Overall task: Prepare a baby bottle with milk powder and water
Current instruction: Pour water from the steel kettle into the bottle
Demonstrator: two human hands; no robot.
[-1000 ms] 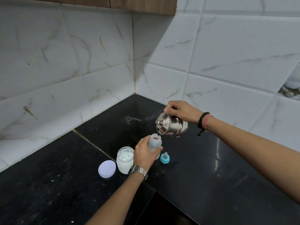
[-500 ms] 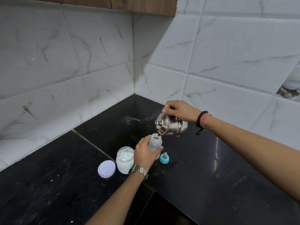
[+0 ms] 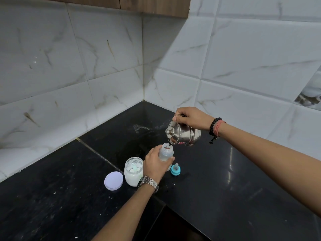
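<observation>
Black stone counter point(image 3: 52, 197) fills corner, pale seam line crossing it, white specks scattered on surface. White marble-look wall tiles point(image 3: 107, 49) with grey-brown veins on 2 walls meeting at corner. Wooden cabinet underside point(image 3: 156, 5) along top edge. 1 patterned tile point(image 3: 311, 91) at right edge. Dark opening below counter's front edge.

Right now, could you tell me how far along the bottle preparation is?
Done: powder jar open, its lid beside it. In hand: left hand holds the baby bottle while the right hand tips the steel pot over its mouth. Left: fitting the blue teat cap.
</observation>
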